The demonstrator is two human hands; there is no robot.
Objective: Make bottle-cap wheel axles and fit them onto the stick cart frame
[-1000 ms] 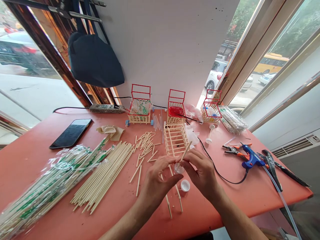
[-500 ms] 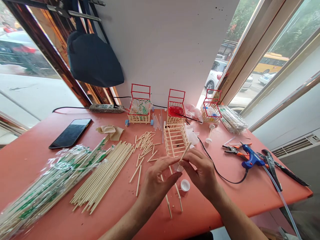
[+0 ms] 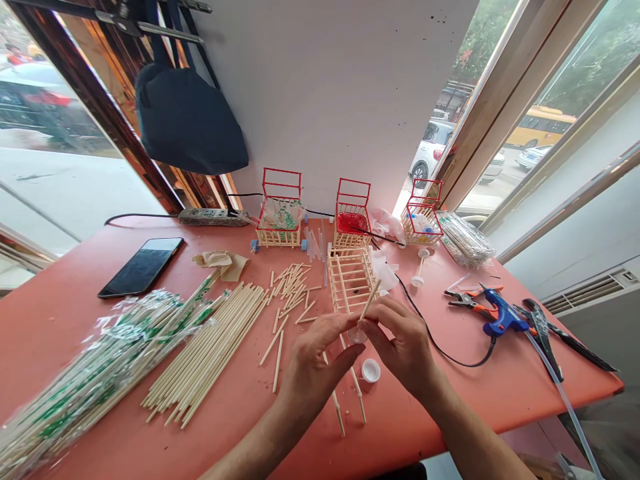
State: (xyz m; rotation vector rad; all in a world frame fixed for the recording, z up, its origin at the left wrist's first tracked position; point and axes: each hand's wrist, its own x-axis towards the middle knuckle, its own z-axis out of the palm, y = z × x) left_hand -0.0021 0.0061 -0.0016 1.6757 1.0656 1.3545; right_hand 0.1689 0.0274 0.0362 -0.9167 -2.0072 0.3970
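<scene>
Between my hands is a short wooden stick (image 3: 370, 301), tilted up to the right, with its lower end at a whitish bottle cap (image 3: 357, 335). My left hand (image 3: 320, 350) grips the cap between thumb and fingers. My right hand (image 3: 400, 337) pinches the stick just above the cap. Below them a second white bottle cap (image 3: 371, 371) lies on the table, hollow side up. Two long sticks with crosspieces (image 3: 358, 390) lie partly under my hands. Just beyond my fingers stands a small frame of wooden sticks (image 3: 353, 273), its near end partly hidden.
Loose bamboo sticks (image 3: 210, 353), a bagged bundle (image 3: 115, 353) and a phone (image 3: 143, 267) lie left. Short cut sticks (image 3: 293, 287) are scattered mid-table. A blue glue gun (image 3: 503, 317) with a cable and pliers (image 3: 465, 300) lie right. Small stick carts (image 3: 279, 233) stand behind.
Hardly anything differs. The stick and cap stay in my hands, with the stick shifted very slightly; the whole view has moved a little.
</scene>
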